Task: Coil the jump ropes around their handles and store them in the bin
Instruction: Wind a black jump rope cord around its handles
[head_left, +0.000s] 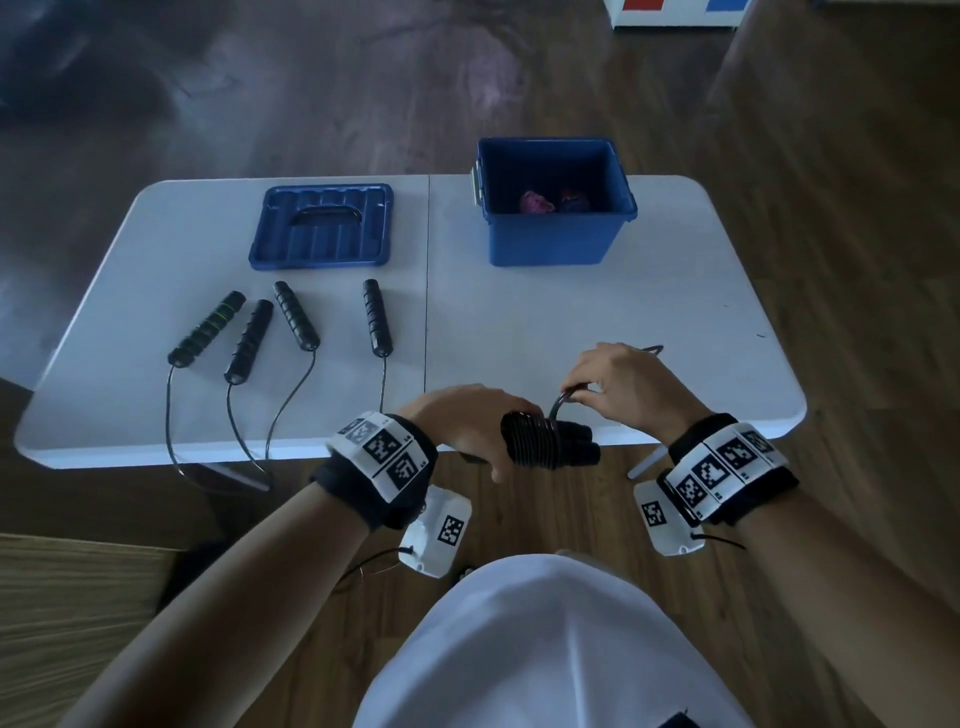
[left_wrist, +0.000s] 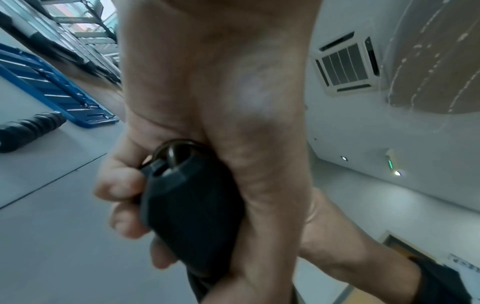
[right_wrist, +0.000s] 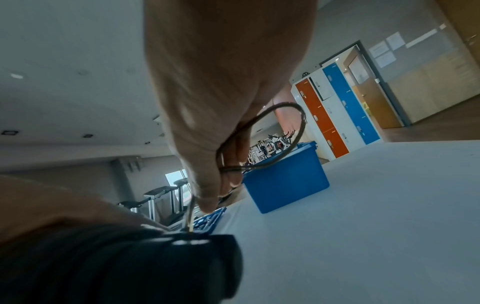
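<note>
We stand at a white table (head_left: 519, 312). The blue bin (head_left: 556, 228) sits open at the back right with two small coiled bundles inside, and its lid (head_left: 320, 228) lies to the left. Four black handles (head_left: 291, 322) with thin ropes wait on the left, so we think two ropes are left. At the near edge, our left hand (head_left: 467, 426) wraps around the handle pair (head_left: 550, 441), which is almost fully wound. Our right hand (head_left: 618, 384) pinches the last rope loop (right_wrist: 259, 139).
</note>
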